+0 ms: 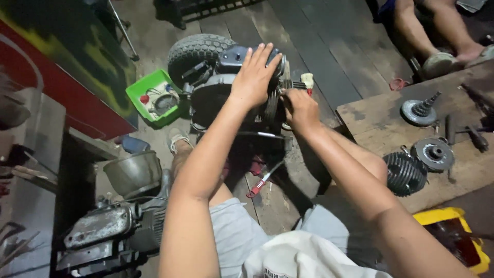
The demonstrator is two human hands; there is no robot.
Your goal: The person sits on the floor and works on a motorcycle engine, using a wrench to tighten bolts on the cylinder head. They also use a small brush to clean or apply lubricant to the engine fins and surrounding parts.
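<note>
My left hand (253,77) lies flat on top of the small scooter engine (231,95), its fingers (262,55) spread apart and pressing on the dark casing. My right hand (300,109) is curled against the engine's right side, fingers bunched together at the finned part; I cannot tell whether they pinch anything. The engine stands on the wooden floor (319,56), directly under my left fingers. Just beyond them is the knobby tyre (195,50), and to their left a green plastic tray (154,98) with small parts. Below my right fingers, a red-handled screwdriver (260,184) lies on the floor. Well to the right of my right fingers, a low wooden board (370,121) carries a finned cylinder (405,174) and two round clutch-like parts (433,153).
</note>
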